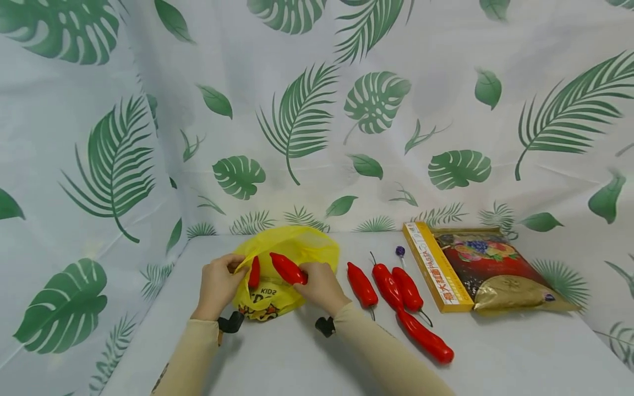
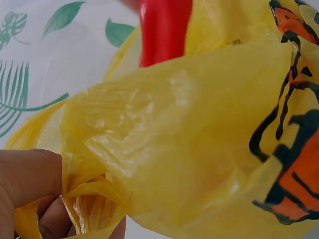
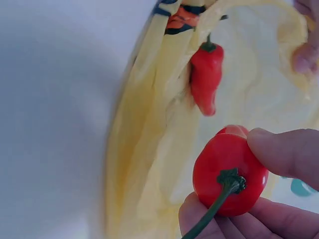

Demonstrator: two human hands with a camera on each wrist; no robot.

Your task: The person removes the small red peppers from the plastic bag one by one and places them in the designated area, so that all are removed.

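A yellow plastic bag [image 1: 277, 242] with dark print lies on the table, its mouth gaping. My left hand [image 1: 218, 285] grips the bag's bunched rim at the left, plainly seen in the left wrist view. Between the thumb and fingers of my right hand [image 1: 322, 285] is a red chili pepper [image 1: 287, 268], held over the bag's mouth with its green stem [image 3: 212, 211] toward the wrist camera. Another red chili pepper [image 3: 207, 77] lies inside the bag, near the left hand. The bag's lower inside is hidden.
Right of the bag lie several red chili peppers [image 1: 362, 286], some touching. Beyond them are a purple-headed lollipop [image 1: 400, 251], a yellow and white pasta box [image 1: 436, 269] and a red and gold packet [image 1: 487, 258]. A leaf-print cloth [image 1: 307, 181] hangs behind the table.
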